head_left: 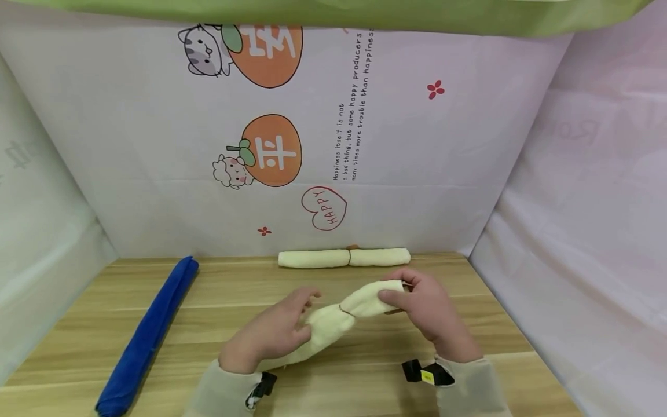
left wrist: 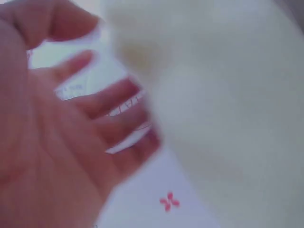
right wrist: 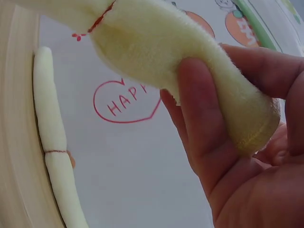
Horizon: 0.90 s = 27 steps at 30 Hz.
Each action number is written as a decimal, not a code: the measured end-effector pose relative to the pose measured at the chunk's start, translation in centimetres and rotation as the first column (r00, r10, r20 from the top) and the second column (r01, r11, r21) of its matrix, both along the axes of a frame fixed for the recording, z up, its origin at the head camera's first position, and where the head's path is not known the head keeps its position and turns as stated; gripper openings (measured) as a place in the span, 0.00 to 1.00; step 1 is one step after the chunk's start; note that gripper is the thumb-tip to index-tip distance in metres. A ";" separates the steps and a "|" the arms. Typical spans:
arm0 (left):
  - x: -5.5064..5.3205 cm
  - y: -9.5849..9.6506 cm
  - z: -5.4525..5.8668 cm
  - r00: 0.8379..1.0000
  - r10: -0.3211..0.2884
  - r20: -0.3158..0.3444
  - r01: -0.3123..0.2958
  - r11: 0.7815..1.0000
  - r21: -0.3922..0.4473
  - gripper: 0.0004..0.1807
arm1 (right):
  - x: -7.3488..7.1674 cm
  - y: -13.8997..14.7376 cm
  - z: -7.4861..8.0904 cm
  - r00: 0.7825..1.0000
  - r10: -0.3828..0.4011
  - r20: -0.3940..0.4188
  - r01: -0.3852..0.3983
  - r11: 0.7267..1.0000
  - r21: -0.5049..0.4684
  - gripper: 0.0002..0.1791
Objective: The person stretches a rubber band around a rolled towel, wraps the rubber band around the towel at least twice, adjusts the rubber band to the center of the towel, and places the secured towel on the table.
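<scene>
A cream towel (head_left: 324, 330), rolled and tied round its middle with a thin dark red band, slants above the table. Its right end is gripped by my right hand (head_left: 429, 307), thumb on the near side and fingers behind. In the right wrist view that thumb (right wrist: 202, 104) presses into the soft cloth. My left hand (head_left: 271, 330) is beside the towel's lower left part, fingers apart and loosely bent. In the left wrist view, the blurred towel (left wrist: 223, 114) fills the right side, with the left fingertips (left wrist: 152, 140) right at its edge.
A second cream rolled towel (head_left: 312, 259), banded in the middle, lies along the table's back edge. On the left a long blue folded towel (head_left: 151, 330) lies slantwise on the wooden table (head_left: 234, 278). White printed cloth walls (head_left: 406, 145) enclose the back and sides.
</scene>
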<state>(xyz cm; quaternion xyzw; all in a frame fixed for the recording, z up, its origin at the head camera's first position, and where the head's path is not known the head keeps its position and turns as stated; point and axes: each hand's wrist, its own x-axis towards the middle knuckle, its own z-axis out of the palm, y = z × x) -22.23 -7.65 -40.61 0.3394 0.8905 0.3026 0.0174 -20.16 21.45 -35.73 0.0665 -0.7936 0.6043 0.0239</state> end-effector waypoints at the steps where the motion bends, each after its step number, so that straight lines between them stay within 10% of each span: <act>1: 0.1 0.5 0.1 0.999 -0.008 -0.044 0.010 0.999 0.037 0.23 | 0.1 -0.3 0.0 1.000 0.002 0.008 -0.002 1.000 0.006 0.14; 4: 0.6 2.1 0.3 0.967 -0.043 -0.250 0.082 0.986 0.147 0.13 | 0.2 -1.0 -0.1 1.000 0.012 0.017 -0.012 1.000 -0.011 0.14; 8: 1.0 3.6 0.2 0.856 -0.048 -0.515 0.162 0.970 0.179 0.08 | 0.2 -1.3 -0.2 0.998 0.055 0.034 -0.052 0.994 -0.097 0.14; 13: 0.9 4.2 -0.2 0.766 -0.035 -0.642 0.184 0.969 0.166 0.08 | 0.3 -1.5 -0.2 0.991 0.123 0.043 -0.114 0.978 -0.173 0.14; 27: 1.3 4.7 -0.7 0.739 -0.024 -0.674 0.119 0.988 0.094 0.15 | 0.4 -1.3 0.0 0.986 0.158 0.047 -0.134 0.936 -0.325 0.06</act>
